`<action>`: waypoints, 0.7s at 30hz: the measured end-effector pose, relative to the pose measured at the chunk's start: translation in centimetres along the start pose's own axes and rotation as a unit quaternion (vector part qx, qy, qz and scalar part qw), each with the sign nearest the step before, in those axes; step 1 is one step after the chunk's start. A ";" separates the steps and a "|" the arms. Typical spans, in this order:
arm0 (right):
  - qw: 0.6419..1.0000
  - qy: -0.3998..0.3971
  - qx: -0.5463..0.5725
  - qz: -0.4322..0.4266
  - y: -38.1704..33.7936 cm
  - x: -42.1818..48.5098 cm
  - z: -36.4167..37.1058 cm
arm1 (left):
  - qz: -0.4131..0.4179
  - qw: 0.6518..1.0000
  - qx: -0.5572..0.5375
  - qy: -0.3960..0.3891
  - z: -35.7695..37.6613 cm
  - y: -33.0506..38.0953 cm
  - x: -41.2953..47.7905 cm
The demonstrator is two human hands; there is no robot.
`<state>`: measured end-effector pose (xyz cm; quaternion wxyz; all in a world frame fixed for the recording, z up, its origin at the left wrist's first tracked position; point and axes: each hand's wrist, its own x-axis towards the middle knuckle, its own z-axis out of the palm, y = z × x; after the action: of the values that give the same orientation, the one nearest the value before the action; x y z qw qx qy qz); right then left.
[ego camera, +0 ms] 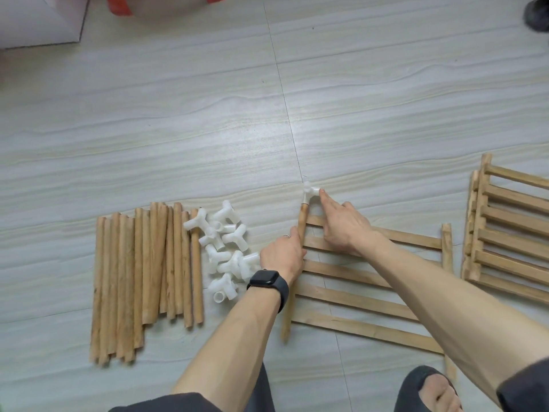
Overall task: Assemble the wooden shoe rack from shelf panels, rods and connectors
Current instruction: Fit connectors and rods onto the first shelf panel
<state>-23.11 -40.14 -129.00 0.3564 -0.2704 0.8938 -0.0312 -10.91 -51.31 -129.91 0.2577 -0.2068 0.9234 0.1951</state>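
Head view: on the pale floor [208, 129] the left hand [282, 257] has its fingers curled round a wooden rod [302, 221]. The far end of the rod sits inside a socket of a white connector [310, 192]. The right hand [344, 227] lies quite flat over the shelf panel [350, 300], and its stretched forefinger touches the side socket of the connector. To the left lie a bundle of rods [142, 278] and a pile of connectors [225, 248].

The left wrist, with a dark-faced watch [264, 278], hides the middle of the rod. The right forearm covers part of the panel. A stack of panels [482, 215] is cut off at the right edge.
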 end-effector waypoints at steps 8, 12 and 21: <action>1.000 -0.020 -0.019 -0.002 0.6 1.1 -0.6 | 0.011 1.000 0.023 0.004 -0.4 0.1 0.6; 0.991 -0.080 -0.106 -0.023 1.1 0.9 -1.7 | 0.052 0.993 0.092 0.054 -2.0 -1.7 0.2; 0.978 -0.164 -0.126 0.010 3.3 -6.8 5.0 | -0.132 0.975 0.141 0.112 -6.8 -13.4 -1.9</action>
<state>-17.29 -33.19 -129.30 0.4614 -0.3059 0.8226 0.1297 -5.64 -65.12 -126.88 0.2022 -0.3087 0.9294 0.0030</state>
